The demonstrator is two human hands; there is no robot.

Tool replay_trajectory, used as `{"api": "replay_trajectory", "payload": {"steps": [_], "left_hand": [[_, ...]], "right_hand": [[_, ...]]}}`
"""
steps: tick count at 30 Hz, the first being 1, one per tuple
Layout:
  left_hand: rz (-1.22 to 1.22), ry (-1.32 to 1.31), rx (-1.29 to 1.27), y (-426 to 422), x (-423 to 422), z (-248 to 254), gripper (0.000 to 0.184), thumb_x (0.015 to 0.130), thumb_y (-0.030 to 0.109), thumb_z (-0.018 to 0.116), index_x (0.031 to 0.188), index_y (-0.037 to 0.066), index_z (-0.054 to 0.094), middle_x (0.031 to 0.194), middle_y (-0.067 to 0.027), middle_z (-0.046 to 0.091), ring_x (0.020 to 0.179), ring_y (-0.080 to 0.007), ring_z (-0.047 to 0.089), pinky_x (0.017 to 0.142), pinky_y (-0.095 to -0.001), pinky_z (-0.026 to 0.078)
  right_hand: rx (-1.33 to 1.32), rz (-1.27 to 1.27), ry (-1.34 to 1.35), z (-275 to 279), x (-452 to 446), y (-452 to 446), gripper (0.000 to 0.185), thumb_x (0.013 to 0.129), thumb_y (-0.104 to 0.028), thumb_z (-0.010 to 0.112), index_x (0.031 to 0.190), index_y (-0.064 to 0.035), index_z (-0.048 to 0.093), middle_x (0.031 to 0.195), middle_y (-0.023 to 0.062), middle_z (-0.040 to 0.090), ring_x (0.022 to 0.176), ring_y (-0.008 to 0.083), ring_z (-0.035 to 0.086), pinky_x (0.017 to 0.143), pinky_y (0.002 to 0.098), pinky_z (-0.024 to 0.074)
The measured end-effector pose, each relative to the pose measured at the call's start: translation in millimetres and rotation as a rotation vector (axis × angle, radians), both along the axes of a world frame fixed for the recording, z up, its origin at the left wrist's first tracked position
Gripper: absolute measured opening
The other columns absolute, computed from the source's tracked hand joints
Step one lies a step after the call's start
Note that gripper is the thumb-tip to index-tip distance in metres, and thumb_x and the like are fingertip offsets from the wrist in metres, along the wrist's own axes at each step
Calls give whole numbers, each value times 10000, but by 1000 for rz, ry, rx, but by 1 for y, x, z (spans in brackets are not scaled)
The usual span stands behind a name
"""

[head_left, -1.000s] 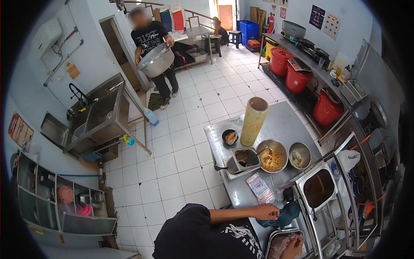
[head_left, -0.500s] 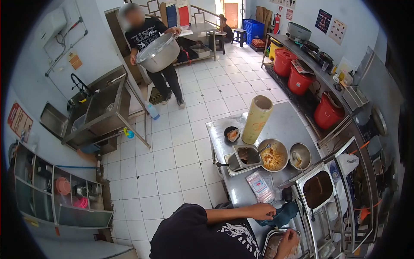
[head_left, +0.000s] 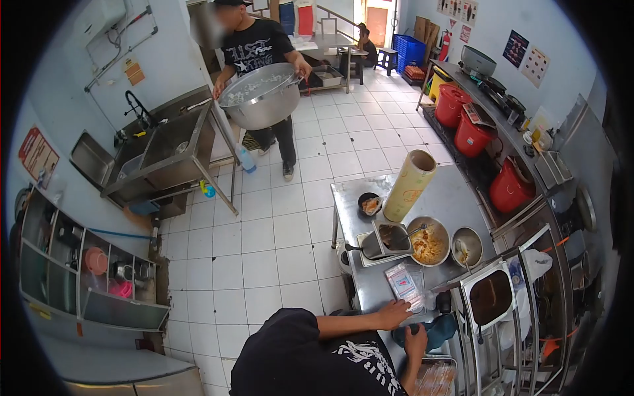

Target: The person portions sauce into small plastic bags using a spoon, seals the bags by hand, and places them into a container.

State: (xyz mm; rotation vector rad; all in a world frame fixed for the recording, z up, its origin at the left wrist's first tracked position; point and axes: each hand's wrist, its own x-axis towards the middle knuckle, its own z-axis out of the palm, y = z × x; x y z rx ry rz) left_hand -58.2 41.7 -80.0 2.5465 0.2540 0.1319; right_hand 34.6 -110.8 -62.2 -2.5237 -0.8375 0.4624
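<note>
My left hand [head_left: 394,315] reaches over the near edge of the steel table, its fingers stretched toward the lower edge of a pack of clear plastic bags [head_left: 404,282] with a printed label. Just below it, my right hand [head_left: 415,342] is closed on a dark teal cloth [head_left: 438,332]. A metal tray [head_left: 436,374] lined with clear plastic, with reddish-brown contents, lies beside my right forearm. Farther along the table [head_left: 356,191] are a steel bowl of orange-yellow food [head_left: 429,245], a smaller bowl with a spoon [head_left: 467,246] and a square metal container [head_left: 391,237].
A tall roll of plastic wrap [head_left: 410,186] stands on the table beside a small black bowl [head_left: 370,204]. A metal rack [head_left: 548,264] borders the right side. Across the tiled floor, another person [head_left: 257,46] carries a large metal pot [head_left: 261,105] near the sink [head_left: 172,148].
My left hand has moved from the cloth toward the bag pack. My right hand has gone from above the tray to the cloth. The other person has come closer with the pot.
</note>
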Motion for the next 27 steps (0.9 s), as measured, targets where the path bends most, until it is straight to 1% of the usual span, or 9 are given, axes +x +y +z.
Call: {"api": "replay_trajectory", "payload": {"steps": [2, 4, 8, 14, 17, 20, 23, 25, 27], "left_hand": [[21, -8, 18, -4, 0, -13, 435, 746, 117, 696, 1169, 77, 604, 1235, -135, 498, 1209, -322, 460, 926, -445, 425], [41, -43, 44, -6, 2, -21, 396, 765, 109, 666, 1156, 77, 606, 1232, -137, 501, 1197, -319, 466, 915, -438, 426], [78, -30, 39, -7, 4, -13, 445, 766, 107, 662, 1205, 73, 605, 1279, -130, 500, 1222, -314, 464, 932, -440, 427], [196, -108, 91, 0, 11, -9, 416, 789, 115, 641, 1195, 58, 568, 1238, -133, 507, 1185, -312, 477, 897, -436, 436], [233, -143, 73, 4, 16, -18, 339, 798, 147, 637, 1119, 55, 576, 1197, -127, 518, 1126, -306, 508, 859, -432, 462], [250, -138, 29, 7, 22, -25, 323, 792, 141, 643, 1090, 37, 572, 1171, -139, 524, 1092, -320, 532, 831, -445, 499], [265, -174, 22, 11, 27, -37, 298, 790, 129, 638, 1060, 25, 568, 1139, -153, 537, 1052, -335, 555, 814, -450, 521], [248, -155, 5, 15, 29, -37, 284, 791, 124, 633, 1047, 21, 564, 1112, -162, 551, 1027, -342, 568, 817, -446, 525], [240, -129, -26, 18, 27, -31, 233, 841, 136, 600, 1038, 15, 565, 1090, -164, 557, 1011, -344, 575, 837, -441, 503]], "right_hand": [[-37, -6, -75, -15, 0, 6, 480, 833, -257, 696, 1203, 28, 584, 1118, 258, 626, 1059, 422, 592, 933, 471, 460], [-16, -58, -99, 3, -8, 16, 474, 830, -236, 690, 1206, 30, 582, 1134, 258, 609, 1075, 424, 579, 935, 474, 458], [37, -4, -124, -11, 1, 14, 470, 828, -212, 683, 1213, 36, 579, 1131, 246, 595, 1094, 414, 569, 930, 465, 461], [211, 56, 49, -18, 15, 38, 452, 823, -164, 678, 1201, 61, 575, 1107, 250, 620, 1029, 398, 603, 913, 436, 463], [239, 25, 66, -62, 37, 47, 379, 867, -168, 655, 1156, 68, 591, 931, 180, 692, 807, 321, 682, 717, 400, 547], [379, -94, 297, -117, 64, 50, 333, 889, -170, 648, 1130, 54, 594, 847, 131, 688, 663, 238, 680, 502, 328, 532], [337, -312, 356, -94, 53, 59, 394, 859, -207, 675, 1160, 35, 595, 902, 169, 674, 775, 258, 667, 651, 354, 544], [366, -321, 526, -71, 44, 66, 358, 857, -197, 677, 1122, 30, 601, 850, 154, 668, 714, 235, 656, 599, 346, 533], [385, -332, 631, -67, 43, 64, 323, 853, -186, 678, 1086, 25, 603, 804, 136, 660, 654, 208, 638, 540, 333, 512]]}}
